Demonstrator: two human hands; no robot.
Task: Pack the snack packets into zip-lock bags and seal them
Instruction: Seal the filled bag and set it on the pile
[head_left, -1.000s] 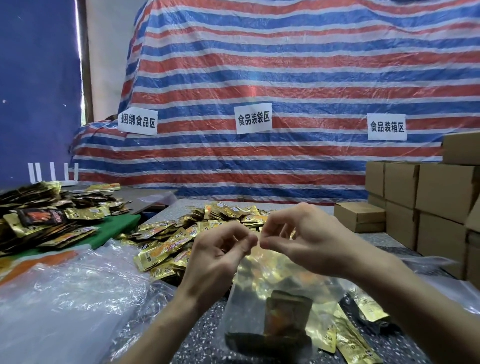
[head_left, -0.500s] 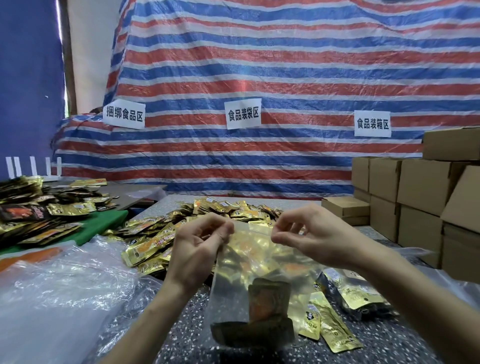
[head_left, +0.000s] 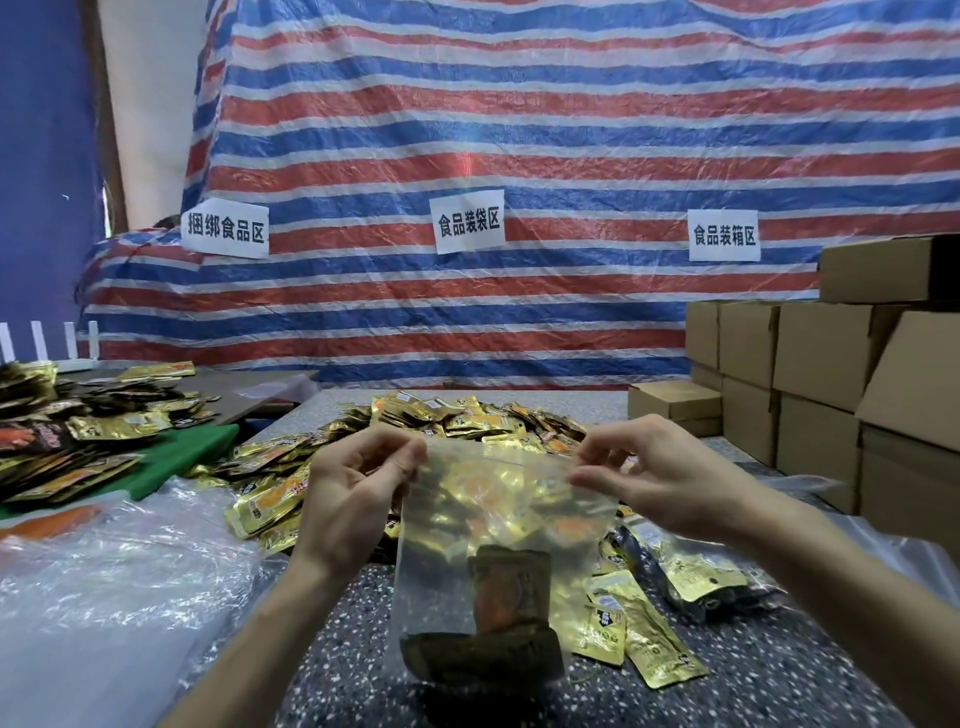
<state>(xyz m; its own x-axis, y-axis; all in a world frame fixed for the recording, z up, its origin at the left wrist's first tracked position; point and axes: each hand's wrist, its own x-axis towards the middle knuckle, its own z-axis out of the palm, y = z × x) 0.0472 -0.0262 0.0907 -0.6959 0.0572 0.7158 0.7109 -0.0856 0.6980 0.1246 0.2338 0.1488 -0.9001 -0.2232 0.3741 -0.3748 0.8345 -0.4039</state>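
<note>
where the speckled worktop (head_left: 332, 649) lies strewn with loose gold packets (head_left: 649, 639), the zip-lock bag (head_left: 498, 519) is held upright over it, snack packets (head_left: 511, 592) slumped at its bottom; left hand (head_left: 353, 493) and right hand (head_left: 660, 478) each pinch a top corner in a thumb-and-finger grip. likely faults: a skipped stretch leaves the zip unmated; a slipped corner drops the bag.

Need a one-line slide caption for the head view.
Left hand and right hand pinch the top of a zip-lock bag with snack packets inside.
</note>
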